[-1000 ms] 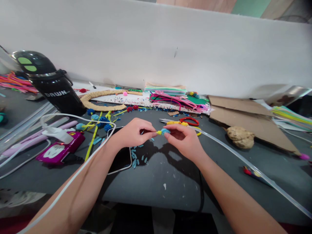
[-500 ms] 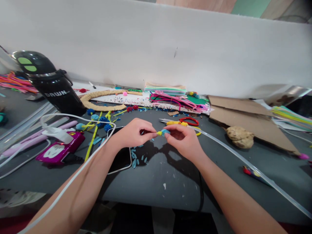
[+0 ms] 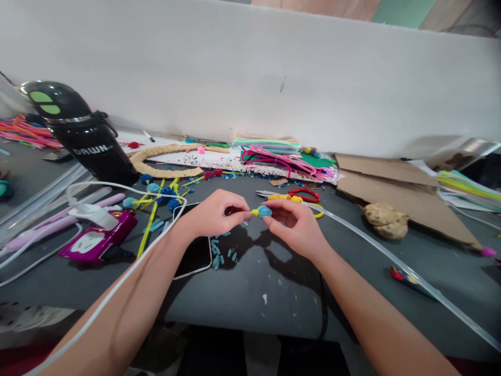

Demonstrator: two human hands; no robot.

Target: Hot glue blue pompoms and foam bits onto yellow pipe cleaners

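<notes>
Over the middle of the grey table, a small pipe-cleaner flower [image 3: 264,211] lies sideways between my hands, with pale blue petals and a yellow-green base. My left hand [image 3: 221,213] pinches the base between thumb and fingertips. The thumb and forefinger of my right hand [image 3: 294,223] close around the tips of the blue petals. Beneath my left wrist is a phone [image 3: 198,256], partly covered, with blue snippets [image 3: 217,253] scattered beside it. Scissors with red handles [image 3: 304,196] and a yellow-handled tool [image 3: 291,199] lie just beyond my right hand.
A black bottle [image 3: 88,138], a magenta power adapter [image 3: 97,237] and a white cable [image 3: 129,271] are at left. Behind are a wrapped ring [image 3: 144,163], finished flowers [image 3: 166,194] and pink pipe cleaners [image 3: 282,162]. Cardboard [image 3: 410,209], a tan lump [image 3: 385,220] and a clear tube [image 3: 391,256] occupy the right.
My right fingertips have eased slightly back and apart, so more of the blue petals shows. My left hand stays almost in place on the base.
</notes>
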